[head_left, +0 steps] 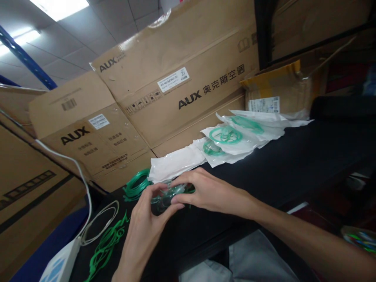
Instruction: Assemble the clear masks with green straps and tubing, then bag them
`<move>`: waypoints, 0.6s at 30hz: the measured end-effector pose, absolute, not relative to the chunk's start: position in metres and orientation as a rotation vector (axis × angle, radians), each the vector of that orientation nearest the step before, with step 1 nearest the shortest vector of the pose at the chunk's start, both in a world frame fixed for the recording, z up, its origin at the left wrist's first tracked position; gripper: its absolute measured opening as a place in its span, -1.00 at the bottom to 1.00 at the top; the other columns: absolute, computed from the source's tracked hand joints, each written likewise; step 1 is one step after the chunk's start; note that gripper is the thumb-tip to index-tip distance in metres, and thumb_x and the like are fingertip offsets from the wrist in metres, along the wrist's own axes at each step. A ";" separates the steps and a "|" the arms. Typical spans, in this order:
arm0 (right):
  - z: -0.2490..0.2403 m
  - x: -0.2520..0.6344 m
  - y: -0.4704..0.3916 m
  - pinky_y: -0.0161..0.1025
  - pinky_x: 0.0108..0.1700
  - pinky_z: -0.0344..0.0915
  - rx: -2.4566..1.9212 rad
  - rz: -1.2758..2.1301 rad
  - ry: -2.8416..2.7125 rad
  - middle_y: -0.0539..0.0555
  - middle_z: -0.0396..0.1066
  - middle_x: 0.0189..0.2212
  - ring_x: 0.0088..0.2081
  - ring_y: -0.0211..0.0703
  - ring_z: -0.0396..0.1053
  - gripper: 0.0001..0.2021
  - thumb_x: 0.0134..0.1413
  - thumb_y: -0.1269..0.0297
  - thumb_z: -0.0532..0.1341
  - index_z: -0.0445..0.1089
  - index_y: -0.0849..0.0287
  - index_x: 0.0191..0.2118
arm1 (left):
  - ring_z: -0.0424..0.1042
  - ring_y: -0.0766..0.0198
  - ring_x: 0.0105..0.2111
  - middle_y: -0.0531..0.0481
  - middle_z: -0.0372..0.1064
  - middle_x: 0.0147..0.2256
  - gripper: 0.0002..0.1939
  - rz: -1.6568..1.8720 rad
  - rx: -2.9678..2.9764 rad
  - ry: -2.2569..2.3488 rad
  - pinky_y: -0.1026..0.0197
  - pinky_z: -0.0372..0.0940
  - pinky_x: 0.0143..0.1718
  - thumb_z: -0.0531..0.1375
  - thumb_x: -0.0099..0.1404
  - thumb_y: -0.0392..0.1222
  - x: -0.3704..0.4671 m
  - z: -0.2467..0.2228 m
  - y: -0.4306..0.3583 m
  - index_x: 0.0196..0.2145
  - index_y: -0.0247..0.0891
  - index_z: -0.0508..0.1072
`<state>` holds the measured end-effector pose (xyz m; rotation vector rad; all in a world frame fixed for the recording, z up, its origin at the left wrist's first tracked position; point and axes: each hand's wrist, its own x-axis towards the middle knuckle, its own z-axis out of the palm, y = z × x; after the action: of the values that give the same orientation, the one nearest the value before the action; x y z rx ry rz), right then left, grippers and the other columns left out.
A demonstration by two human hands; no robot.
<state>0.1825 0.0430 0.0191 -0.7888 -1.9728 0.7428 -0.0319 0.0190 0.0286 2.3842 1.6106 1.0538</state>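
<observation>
Left hand (143, 227) fingers grip clear mask (167, 196) | right hand (205, 192) fingers pinch it | black table (293, 164)

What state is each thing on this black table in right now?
Left hand: closed around the clear mask.
Right hand: fingers pinching the same mask from above.
Clear mask: held off the table, unbagged.
Green tubing coil: coiled, loose on the table.
Plastic bags: lying flat, overlapping, green parts inside.
White cable: looped.
Cardboard boxes: closed, leaning.
</observation>
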 end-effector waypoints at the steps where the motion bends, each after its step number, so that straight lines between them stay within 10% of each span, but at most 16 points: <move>1: 0.021 0.183 0.046 -0.20 0.03 0.31 -0.787 0.776 -1.947 0.11 0.58 -0.09 -0.02 -0.01 0.47 -0.66 0.16 0.11 0.31 0.56 0.13 0.00 | 0.47 0.07 -0.09 -0.03 0.46 -0.09 -0.47 1.136 2.321 1.624 0.09 0.34 -0.02 0.37 0.13 0.13 -0.033 0.029 0.019 -0.03 -0.13 0.38; 18: 0.008 0.178 0.064 -0.21 -0.06 0.38 -0.840 1.063 -1.801 0.12 0.58 -0.18 -0.15 -0.08 0.51 -0.74 0.28 0.17 0.17 0.53 0.23 -0.16 | 0.41 0.26 -0.41 0.05 0.49 -0.41 -0.69 0.805 2.137 1.370 0.28 0.25 -0.35 0.19 0.37 0.06 -0.021 0.016 0.032 -0.26 -0.23 0.58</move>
<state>0.1776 0.0640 0.0082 -0.8399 -1.8014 1.0629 -0.0209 0.0317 0.0159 2.1368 1.3699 0.8048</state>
